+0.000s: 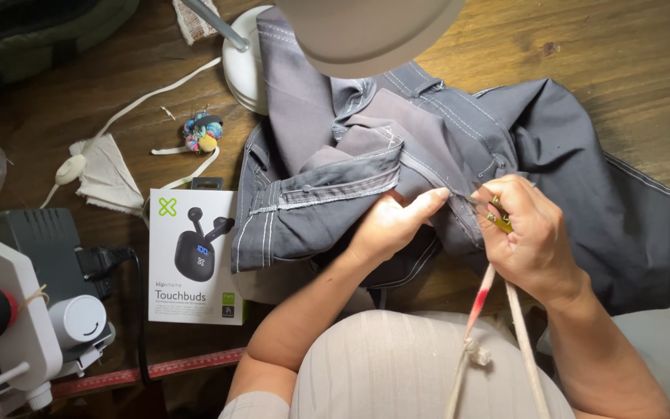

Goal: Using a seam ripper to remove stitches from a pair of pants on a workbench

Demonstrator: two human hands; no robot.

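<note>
Both hands' fingers [428, 203] pinch grey trousers [397, 167].

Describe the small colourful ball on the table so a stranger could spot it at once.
Start at the white lamp base at the top of the wooden table. Just left of it and below, above the white earbuds box, lies the little ball. Alone among pale cloth scraps, it is multicoloured.
</note>
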